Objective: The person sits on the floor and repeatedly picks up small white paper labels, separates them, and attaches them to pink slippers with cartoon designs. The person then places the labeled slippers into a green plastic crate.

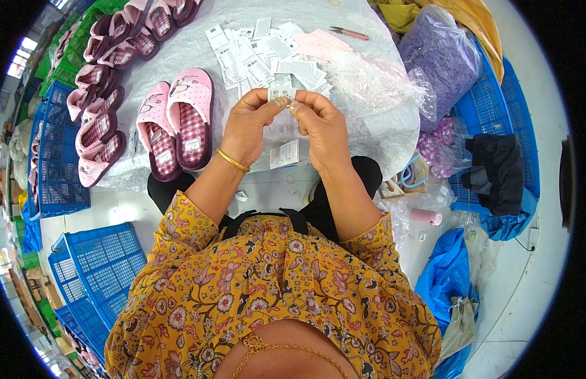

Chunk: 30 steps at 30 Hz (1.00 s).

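Both my hands meet over the near part of the table, pinching a small white printed label (281,93) between thumbs and forefingers. My left hand (250,123), with a gold bangle at its wrist, is closed on the label's left side. My right hand (321,123) is closed on its right side. Just beyond lies a loose heap of white printed labels (242,60). A single label (284,153) rests nearer me, between my wrists. To the left of my hands sits a pair of pink slippers (190,117) with checked plum insoles.
More pink slippers (98,132) line the table's left edge. Clear plastic (381,82), a pink slip (321,44) and a pen-like tool (350,33) lie at right. Blue crates (103,265) stand on the left; a purple-filled bag (441,57) is at right.
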Each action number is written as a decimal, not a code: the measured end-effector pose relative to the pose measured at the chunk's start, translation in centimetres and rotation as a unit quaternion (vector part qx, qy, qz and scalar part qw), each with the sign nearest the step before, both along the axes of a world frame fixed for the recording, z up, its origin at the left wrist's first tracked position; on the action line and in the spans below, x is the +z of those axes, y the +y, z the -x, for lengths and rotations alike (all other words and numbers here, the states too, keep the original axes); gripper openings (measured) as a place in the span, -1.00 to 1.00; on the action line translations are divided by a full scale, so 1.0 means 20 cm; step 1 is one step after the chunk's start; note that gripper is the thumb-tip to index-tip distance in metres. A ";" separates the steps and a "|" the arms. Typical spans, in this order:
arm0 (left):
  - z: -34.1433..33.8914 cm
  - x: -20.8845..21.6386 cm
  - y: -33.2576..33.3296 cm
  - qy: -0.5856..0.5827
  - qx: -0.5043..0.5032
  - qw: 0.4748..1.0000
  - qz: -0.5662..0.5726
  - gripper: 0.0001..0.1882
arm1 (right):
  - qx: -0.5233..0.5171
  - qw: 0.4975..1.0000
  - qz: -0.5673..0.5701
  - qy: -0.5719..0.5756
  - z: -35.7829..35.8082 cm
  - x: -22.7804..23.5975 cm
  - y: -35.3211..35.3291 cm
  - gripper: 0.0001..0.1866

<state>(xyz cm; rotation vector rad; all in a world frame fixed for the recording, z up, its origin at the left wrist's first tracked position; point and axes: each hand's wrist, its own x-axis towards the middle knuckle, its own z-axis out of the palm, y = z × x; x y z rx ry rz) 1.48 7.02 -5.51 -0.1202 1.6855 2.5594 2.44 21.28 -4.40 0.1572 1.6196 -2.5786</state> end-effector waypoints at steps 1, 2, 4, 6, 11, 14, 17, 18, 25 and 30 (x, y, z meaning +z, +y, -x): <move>-0.01 0.00 0.01 0.016 0.008 1.000 0.017 -0.91 | 0.000 1.000 0.001 0.004 0.00 0.00 0.00 -0.79; -0.02 0.00 0.01 0.033 0.017 0.999 0.034 -0.90 | 0.000 1.000 0.002 0.008 0.00 -0.01 0.00 -0.81; -0.05 -0.01 -0.03 0.133 0.006 0.974 0.185 -0.87 | 0.003 1.000 -0.004 0.017 0.00 -0.02 0.01 -0.84; -0.06 0.02 -0.07 0.157 -0.022 0.958 0.238 -0.86 | 0.014 0.999 -0.021 0.027 -0.02 -0.02 0.02 -0.87; -0.05 0.07 -0.17 0.005 -0.158 0.974 0.160 -0.80 | 0.109 0.977 -0.169 0.066 -0.07 -0.01 0.07 -0.89; -0.06 0.05 -0.22 0.034 -0.204 0.960 0.187 -0.83 | 0.141 0.973 -0.174 0.059 -0.11 0.04 0.06 -0.89; -0.10 0.04 -0.25 0.092 -0.196 0.944 0.250 -0.90 | 0.159 0.965 -0.199 0.066 -0.15 0.01 0.05 -0.88; -0.12 0.05 -0.25 0.138 -0.183 0.931 0.284 -0.90 | 0.151 0.955 -0.240 0.082 -0.16 0.00 0.06 -0.87; -0.22 0.18 -0.33 0.328 -0.091 0.847 0.408 -0.94 | 0.132 0.967 -0.201 0.081 -0.23 0.07 -0.02 -0.83; -0.27 0.17 -0.43 0.330 -0.077 0.845 0.413 -0.94 | 0.209 0.956 -0.202 0.031 -0.25 0.05 -0.11 -0.84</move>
